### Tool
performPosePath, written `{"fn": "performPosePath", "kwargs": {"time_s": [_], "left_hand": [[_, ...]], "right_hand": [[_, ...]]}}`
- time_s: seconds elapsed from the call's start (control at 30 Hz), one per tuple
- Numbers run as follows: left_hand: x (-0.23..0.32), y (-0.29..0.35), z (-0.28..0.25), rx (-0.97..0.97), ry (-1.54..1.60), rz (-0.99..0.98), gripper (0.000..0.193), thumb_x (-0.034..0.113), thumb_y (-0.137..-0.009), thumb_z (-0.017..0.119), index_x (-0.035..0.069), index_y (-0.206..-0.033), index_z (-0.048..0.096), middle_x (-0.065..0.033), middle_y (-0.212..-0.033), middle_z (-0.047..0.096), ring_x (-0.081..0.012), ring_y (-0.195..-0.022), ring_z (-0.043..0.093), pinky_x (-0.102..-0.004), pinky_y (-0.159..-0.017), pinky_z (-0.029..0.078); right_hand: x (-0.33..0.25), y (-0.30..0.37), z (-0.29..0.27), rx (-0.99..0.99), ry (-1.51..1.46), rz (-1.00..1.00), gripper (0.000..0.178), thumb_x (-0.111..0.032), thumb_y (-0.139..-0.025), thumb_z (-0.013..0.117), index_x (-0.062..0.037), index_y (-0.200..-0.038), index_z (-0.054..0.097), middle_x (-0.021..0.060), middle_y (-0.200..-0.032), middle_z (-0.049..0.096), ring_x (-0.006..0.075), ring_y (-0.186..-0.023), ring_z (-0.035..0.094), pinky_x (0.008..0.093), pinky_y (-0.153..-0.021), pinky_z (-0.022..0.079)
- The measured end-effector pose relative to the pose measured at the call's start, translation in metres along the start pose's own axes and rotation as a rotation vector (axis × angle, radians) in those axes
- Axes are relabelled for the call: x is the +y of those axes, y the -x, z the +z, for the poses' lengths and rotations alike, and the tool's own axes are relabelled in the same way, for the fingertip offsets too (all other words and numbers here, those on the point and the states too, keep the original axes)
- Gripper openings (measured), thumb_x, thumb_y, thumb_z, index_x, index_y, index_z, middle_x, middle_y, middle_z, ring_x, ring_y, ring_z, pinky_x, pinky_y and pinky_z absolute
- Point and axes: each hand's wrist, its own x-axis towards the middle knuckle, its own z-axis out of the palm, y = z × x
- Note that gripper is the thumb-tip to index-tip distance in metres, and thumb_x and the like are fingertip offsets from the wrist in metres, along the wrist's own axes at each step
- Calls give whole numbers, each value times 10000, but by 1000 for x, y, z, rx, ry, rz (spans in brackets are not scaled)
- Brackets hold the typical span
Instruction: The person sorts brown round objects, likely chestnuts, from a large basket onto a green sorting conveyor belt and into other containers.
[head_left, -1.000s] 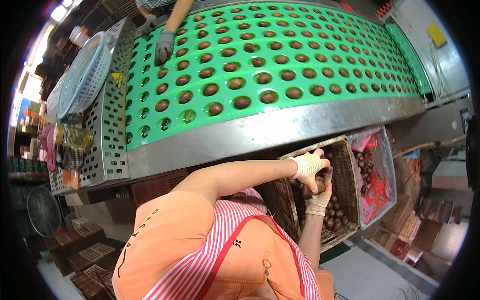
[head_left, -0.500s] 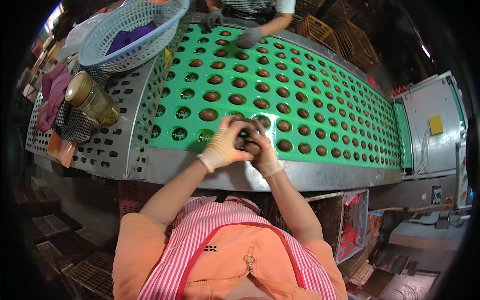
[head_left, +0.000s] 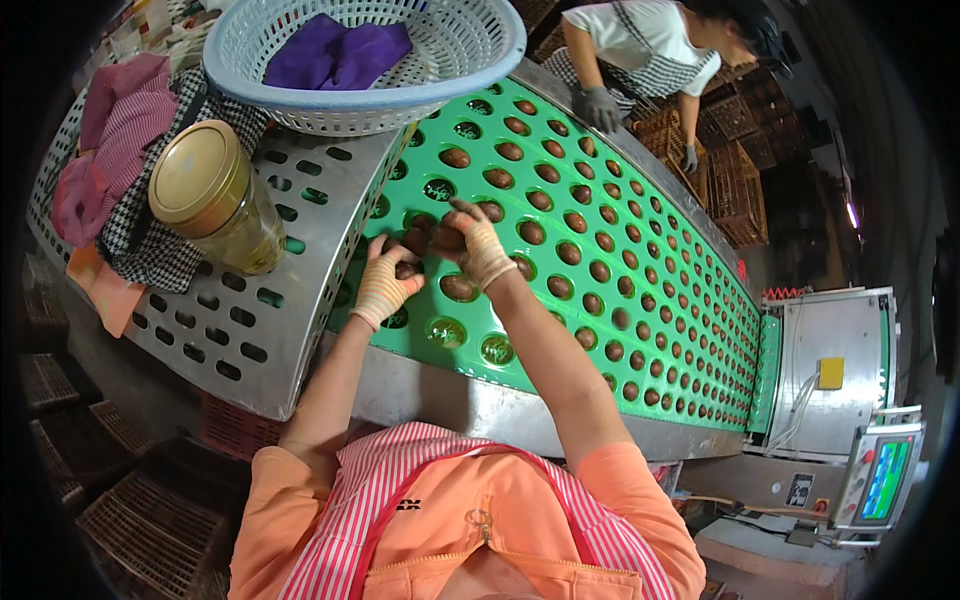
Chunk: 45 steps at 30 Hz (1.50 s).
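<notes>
A green tray (head_left: pixel 455 325) with rows of round cups covers the conveyor, and dark brown eggs (head_left: pixel 532 232) sit in most of them. My left hand (head_left: pixel 385 285), in a pale striped knit glove with bare fingertips, curls round a brown egg (head_left: pixel 405 268) over the tray's left part. Just right of it my right hand (head_left: pixel 476 246), gloved alike, grips another brown egg (head_left: pixel 447 240). One more egg (head_left: pixel 419 240) shows between the two hands; whether it is held or lies in a cup I cannot tell. Several cups near my forearms hold no egg.
A perforated metal plate (head_left: pixel 235 320) flanks the tray on the left, with a gold-lidded jar (head_left: pixel 215 200), cloths (head_left: pixel 115 150) and a pale blue basket (head_left: pixel 365 98) holding purple cloth. Across the belt a person (head_left: pixel 640 50) leans toward brown crates (head_left: pixel 735 190). A metal machine (head_left: pixel 800 370) stands at the right end.
My hands have moved left and farther over the tray, and apart from each other. The person opposite has taken both hands off the eggs and turned toward the crates.
</notes>
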Motion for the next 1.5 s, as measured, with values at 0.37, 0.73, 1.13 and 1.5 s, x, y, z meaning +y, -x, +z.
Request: {"fn": "performPosePath", "kwargs": {"time_s": [0.37, 0.73, 1.13, 1.5], "left_hand": [[58, 53, -39, -299, -363, -30, 132, 69, -714, 720, 37, -839, 690, -116, -1329, 551, -238, -919, 669, -319, -784, 542], [75, 46, -53, -332, -561, 29, 234, 123, -766, 699, 96, -996, 666, -110, -1071, 620, -324, -923, 628, -420, -818, 522], [74, 1, 5, -31, -586, 242, 203, 131, -766, 731, 99, -955, 663, -72, -1050, 629, -322, -1078, 555, -425, -883, 493], [87, -19, 40, -28, -808, 139, 609, 215, -770, 748, 185, -1325, 498, -104, -1336, 494, -361, -1221, 464, -471, -1013, 423]], "right_hand": [[-8, -98, -26, 87, 993, -694, 455, -11, -745, 674, -111, -1186, 628, 161, -1296, 499, 353, -1049, 576, 387, -924, 500], [-10, 49, -75, 116, 950, -500, 327, -208, -808, 729, -27, -1055, 614, 87, -739, 602, 212, -682, 591, 355, -655, 498], [94, 208, -157, 306, 1212, -473, 497, -170, -800, 733, -89, -1265, 575, 195, -1288, 543, 384, -1099, 587, 423, -921, 502], [160, 267, -198, 1014, 1236, -619, 405, -83, -791, 692, -52, -1187, 615, 208, -1292, 548, 404, -1151, 519, 484, -989, 423]]}}
